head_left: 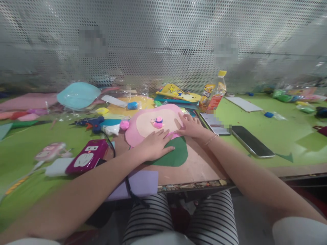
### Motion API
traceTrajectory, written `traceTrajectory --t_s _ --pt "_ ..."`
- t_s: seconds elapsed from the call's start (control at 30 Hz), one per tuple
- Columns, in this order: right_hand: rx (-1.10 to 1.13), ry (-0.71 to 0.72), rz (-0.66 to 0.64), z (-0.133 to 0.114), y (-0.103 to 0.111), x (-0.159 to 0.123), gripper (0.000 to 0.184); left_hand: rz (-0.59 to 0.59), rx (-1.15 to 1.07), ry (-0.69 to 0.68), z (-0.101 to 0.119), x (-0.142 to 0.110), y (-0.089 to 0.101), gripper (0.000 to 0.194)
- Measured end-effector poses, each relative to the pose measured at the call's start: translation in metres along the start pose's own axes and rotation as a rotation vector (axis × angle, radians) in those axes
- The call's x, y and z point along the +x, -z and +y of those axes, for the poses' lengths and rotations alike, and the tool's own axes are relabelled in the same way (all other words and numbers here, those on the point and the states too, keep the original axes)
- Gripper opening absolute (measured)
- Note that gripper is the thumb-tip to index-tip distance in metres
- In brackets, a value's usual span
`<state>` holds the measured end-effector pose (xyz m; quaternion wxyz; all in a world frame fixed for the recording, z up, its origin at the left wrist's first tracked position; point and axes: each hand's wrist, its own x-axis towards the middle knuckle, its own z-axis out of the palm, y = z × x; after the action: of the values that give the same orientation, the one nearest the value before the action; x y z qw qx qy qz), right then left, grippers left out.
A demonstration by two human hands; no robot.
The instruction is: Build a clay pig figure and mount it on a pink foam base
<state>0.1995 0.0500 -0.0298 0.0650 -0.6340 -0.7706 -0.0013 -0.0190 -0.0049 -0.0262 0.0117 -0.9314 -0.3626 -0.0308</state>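
Note:
A pink foam shape (138, 131) with a paler peach layer (145, 122) lies on the table in front of me, over a dark green foam piece (176, 154). A small pink and blue clay figure (158, 122) stands on the peach layer. My left hand (154, 144) lies flat with fingers stretched out on the near edge of the pink shape. My right hand (190, 126) rests palm down on the shape's right edge, fingers spread, a thin bracelet at its wrist. Neither hand holds anything.
A blue glue gun (92, 123) and its black cord lie left, beside a magenta power strip (88, 156). A yellow-capped bottle (213, 92), a tablet (213, 123) and a dark phone (251, 140) are right. Foam sheets and clay lumps crowd the back, under a perforated metal wall (163, 41).

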Motion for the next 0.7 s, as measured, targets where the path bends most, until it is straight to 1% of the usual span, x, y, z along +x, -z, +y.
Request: traceTrajectory --t_s 0.2,0.27,0.4,0.47,0.57,0.7 --pt "-0.024 0.024 0.016 -0.004 0.002 -0.004 0.096 -0.02 -0.013 0.005 0.0 0.0 0.001 0.067" --pt "-0.015 0.025 0.07 -0.007 0.002 -0.005 0.09 -0.033 -0.024 0.02 0.0 0.0 0.002 0.069" --pt "0.004 0.01 0.237 -0.015 -0.001 -0.007 0.077 -0.035 -0.033 0.028 0.001 -0.001 0.005 0.073" --pt "-0.017 0.021 0.263 -0.018 -0.003 -0.008 0.075 -0.05 -0.031 0.02 0.001 -0.001 0.005 0.073" --pt "-0.055 0.008 0.218 -0.021 -0.006 -0.009 0.076 -0.068 -0.034 0.031 0.002 -0.001 0.006 0.072" --pt "-0.108 0.038 0.12 -0.021 -0.008 -0.012 0.075 -0.085 -0.034 0.041 0.002 0.0 0.005 0.073"
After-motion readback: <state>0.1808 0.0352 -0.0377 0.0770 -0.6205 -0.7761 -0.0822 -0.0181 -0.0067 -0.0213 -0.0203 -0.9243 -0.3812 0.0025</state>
